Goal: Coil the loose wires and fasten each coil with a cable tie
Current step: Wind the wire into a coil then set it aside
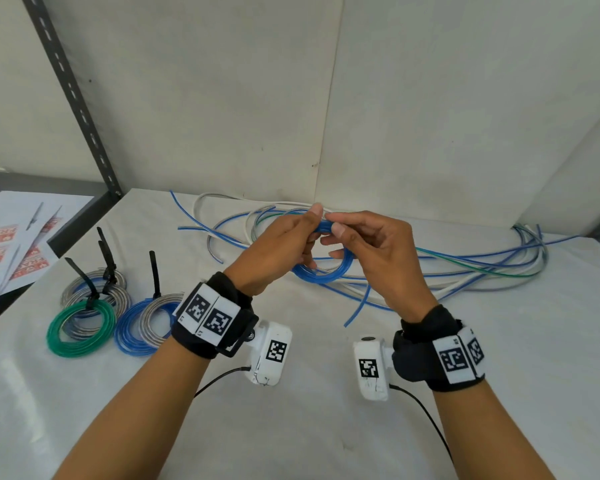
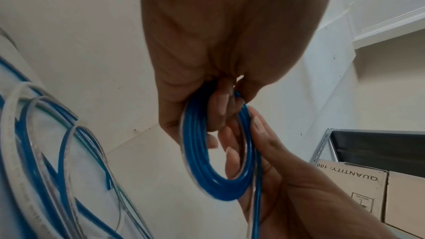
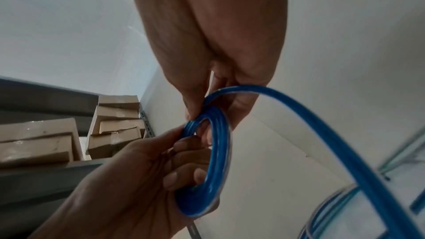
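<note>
White table [image 1: 326,427], printed sheets [image 1: 11,247] at left, cardboard boxes [image 3: 115,126], grey shelf upright [image 1: 73,95]

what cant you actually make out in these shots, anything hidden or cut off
- Top of the blue coil, head view: covered by the left hand and right hand, so the turns cannot be counted.
- Print on the papers, head view: too small and cut by the left edge.
- Cardboard box label, left wrist view: cut off after "QUANTITY: 100".
- Loose wires, right wrist view: blurred, cut by the edge.
</note>
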### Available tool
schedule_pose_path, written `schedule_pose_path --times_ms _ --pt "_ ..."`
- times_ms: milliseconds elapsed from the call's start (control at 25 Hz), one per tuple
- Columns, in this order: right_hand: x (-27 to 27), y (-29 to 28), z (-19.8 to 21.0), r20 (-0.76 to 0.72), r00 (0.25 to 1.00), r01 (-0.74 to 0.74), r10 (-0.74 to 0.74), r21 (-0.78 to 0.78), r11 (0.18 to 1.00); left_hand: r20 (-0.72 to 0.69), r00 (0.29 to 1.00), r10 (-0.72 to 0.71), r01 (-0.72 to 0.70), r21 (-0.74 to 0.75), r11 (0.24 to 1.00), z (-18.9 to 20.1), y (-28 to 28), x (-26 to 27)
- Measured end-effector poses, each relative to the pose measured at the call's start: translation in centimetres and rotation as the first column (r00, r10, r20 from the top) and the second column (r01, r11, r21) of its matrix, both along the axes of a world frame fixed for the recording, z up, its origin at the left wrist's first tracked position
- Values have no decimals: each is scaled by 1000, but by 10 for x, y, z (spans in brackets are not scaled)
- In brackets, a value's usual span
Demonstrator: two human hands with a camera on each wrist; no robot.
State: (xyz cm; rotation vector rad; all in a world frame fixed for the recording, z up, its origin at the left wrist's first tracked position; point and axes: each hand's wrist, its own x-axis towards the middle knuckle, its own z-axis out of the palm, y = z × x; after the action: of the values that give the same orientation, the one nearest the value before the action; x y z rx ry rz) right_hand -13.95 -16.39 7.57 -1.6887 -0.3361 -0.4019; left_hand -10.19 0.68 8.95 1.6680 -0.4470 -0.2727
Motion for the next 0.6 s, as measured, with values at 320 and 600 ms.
schedule_pose_path --times_ms 320,600 --pt "-1 14 -5 -66 991 128 -114 283 951 16 996 88 -86 -98 991 -1 2 4" --pt "-1 17 -4 -20 993 121 -119 200 972 10 995 98 -95 -168 981 -1 3 4"
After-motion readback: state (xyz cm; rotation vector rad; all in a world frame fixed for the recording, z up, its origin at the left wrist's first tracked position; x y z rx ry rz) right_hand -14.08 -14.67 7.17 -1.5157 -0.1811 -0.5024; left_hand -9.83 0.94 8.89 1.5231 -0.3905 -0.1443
